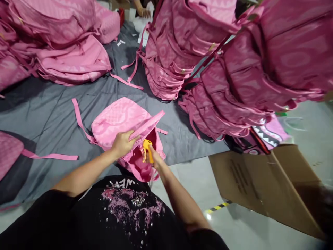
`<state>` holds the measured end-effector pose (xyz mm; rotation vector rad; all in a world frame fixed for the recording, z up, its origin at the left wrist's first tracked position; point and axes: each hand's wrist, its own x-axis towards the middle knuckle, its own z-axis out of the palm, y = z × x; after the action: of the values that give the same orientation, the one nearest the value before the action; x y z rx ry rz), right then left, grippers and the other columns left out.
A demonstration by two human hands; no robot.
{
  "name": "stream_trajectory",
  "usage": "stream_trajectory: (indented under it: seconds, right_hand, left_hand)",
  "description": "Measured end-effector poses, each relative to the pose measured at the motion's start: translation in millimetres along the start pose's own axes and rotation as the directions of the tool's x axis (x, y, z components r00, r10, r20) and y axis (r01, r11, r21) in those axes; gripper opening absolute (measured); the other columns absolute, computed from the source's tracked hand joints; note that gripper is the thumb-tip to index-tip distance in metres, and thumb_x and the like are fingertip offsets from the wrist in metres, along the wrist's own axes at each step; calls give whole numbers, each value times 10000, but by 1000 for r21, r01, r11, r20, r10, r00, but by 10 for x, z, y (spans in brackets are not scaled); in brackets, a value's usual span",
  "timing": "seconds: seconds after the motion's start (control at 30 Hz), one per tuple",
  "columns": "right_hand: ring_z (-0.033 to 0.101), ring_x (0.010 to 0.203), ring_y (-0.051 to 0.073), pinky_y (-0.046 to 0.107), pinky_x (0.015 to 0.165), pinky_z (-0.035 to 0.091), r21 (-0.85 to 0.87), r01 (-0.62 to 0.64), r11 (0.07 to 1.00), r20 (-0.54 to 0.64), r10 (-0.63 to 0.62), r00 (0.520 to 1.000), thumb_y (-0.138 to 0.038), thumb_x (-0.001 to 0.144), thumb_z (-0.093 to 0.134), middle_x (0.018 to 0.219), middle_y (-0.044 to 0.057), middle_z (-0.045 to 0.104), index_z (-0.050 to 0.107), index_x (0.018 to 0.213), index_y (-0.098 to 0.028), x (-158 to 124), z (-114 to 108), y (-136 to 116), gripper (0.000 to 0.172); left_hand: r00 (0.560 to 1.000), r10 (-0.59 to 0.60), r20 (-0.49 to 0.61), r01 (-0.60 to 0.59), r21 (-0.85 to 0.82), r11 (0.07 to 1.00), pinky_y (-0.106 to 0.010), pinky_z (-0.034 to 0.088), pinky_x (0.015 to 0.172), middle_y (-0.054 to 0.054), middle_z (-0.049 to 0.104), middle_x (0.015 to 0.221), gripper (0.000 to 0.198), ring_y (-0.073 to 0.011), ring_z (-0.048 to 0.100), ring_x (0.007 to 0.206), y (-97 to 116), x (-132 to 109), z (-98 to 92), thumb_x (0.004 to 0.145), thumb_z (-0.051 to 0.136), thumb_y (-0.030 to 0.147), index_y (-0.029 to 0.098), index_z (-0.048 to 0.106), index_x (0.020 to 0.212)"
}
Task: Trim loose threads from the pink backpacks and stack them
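Note:
A pink backpack [122, 119] lies on the grey cloth [52, 111] in front of me, its top compartment open toward me. My left hand [123, 143] grips the edge of the open flap, fingers closed on the fabric. My right hand [155, 159] is closed on a small yellow tool [147, 150], probably thread snips, held at the bag's opening. One pink strap [78, 119] trails out to the left of the bag.
Tall stacks of pink backpacks stand at the right [260, 66] and centre back [174, 48], with a lower pile at the left [65, 48]. A flattened cardboard box [267, 184] lies on the pale floor at the right. Another person's hand [143, 12] shows at the top.

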<state>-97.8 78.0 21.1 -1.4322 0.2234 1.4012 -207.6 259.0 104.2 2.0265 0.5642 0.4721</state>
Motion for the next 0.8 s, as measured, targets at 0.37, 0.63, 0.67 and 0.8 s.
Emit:
stream_trajectory:
  seconds: [0.37,0.63,0.67,0.8]
  right_hand:
    - [146,351,48,153,349,204,421,138,897,-121,-95,988,-717,929,356,442,-126,240,424,798,-229,238,-56,567,510]
    - [229,316,52,145,313,211,384,51,922,-163,13,986,-662,972,297,445,-111,309,372,766,-235,333,-89,655,479]
    - [227,311,51,153,307,205,360,-12,933,-96,50,994,-663,957,365,437,-108,318,393,755,-229,334,-74,680,479]
    - [184,307,43,169,316,208,309,-195,931,268,111,957,-686,911,474,403,-112,305,484,741,-194,338,7,744,521]
  left_hand:
    - [982,172,-84,-165,81,983,-219,270,488,64,400,500,417,-74,391,467,-48,293,-98,864,595,471,180,471,593]
    - [973,208,-101,-196,112,974,-229,257,484,64,386,486,437,-76,387,442,-117,347,-86,874,584,492,187,467,584]
    - [972,213,-95,-202,116,973,-230,258,482,65,383,482,443,-76,382,436,-119,356,-78,877,579,504,187,472,586]
    - [958,285,-40,-279,120,953,-225,267,474,66,380,476,476,-72,377,425,-80,415,-72,892,561,524,186,456,574]
